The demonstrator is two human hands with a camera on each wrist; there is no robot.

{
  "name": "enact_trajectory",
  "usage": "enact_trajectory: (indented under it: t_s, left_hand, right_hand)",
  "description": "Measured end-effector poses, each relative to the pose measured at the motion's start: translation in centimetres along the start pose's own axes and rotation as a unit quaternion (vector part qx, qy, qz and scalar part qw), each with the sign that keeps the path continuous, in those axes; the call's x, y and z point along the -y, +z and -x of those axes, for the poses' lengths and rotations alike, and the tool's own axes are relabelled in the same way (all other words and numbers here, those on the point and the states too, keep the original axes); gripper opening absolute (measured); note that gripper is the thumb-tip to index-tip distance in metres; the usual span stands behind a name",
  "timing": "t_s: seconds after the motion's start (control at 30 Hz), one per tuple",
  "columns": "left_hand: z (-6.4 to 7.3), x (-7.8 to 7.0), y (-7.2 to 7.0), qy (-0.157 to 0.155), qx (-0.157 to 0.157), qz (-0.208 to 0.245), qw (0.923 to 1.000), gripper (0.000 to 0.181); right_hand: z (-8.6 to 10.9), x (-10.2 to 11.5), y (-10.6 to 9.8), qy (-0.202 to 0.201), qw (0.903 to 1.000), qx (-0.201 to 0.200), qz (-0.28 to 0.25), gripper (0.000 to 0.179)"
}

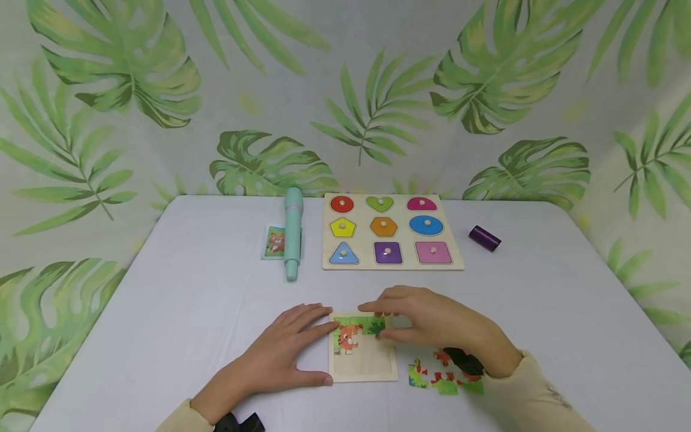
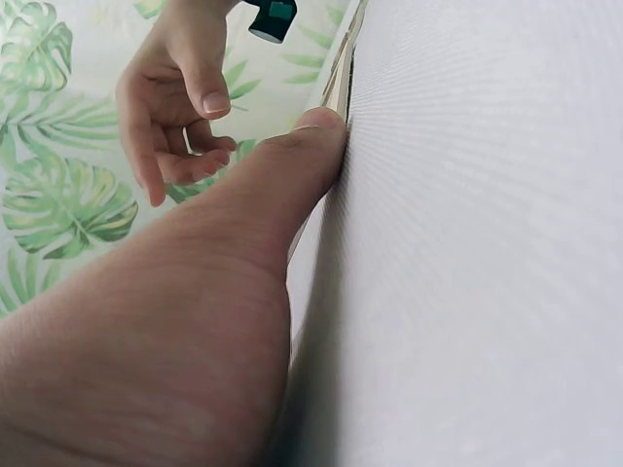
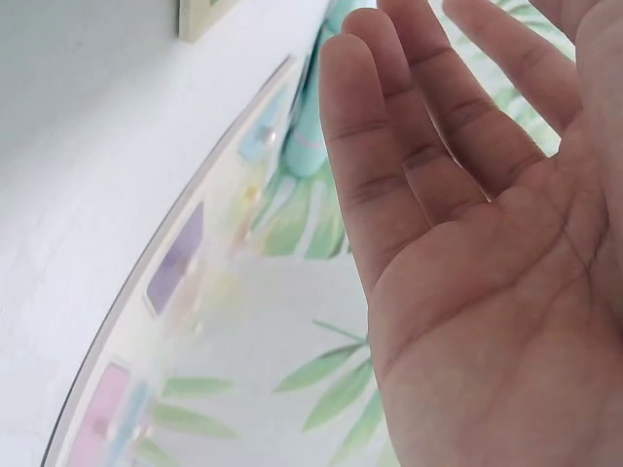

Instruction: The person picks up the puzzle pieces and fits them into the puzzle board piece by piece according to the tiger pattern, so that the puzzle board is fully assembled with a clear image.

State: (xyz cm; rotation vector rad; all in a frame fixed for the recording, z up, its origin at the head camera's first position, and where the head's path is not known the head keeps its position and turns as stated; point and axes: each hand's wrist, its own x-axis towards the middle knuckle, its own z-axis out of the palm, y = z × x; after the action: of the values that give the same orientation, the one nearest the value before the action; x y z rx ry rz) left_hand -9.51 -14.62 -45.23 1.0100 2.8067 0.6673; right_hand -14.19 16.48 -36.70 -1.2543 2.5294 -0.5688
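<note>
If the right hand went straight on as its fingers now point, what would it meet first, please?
The right hand would probably meet the left hand, at the left edge of the square, pale wooden puzzle tray; depth is unclear, it might pass above.

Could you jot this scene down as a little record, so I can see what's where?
Left hand: fingers spread at the puzzle board's left edge
Right hand: over the board's upper right, apparently holding nothing
Puzzle board: square, wooden, partly filled
Placed pieces: along the top and upper left, showing an orange animal and greenery
Loose pieces: right of the board, some hidden by the right wrist
Shape board: behind, nine knobbed shapes
Turquoise stick: lying over a picture card
Purple cylinder: right of the shape board
</note>
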Motion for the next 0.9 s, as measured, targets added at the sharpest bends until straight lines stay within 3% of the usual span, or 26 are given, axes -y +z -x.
enact_trajectory:
  t_s: [0.9]
  left_hand:
    - [0.0,-0.1,0.1,-0.005,0.002,0.006,1.0000,0.088]
  right_hand:
    - [4.6,-1.6,-1.1,0.048,0.9985,-0.024,-0.012,0.048]
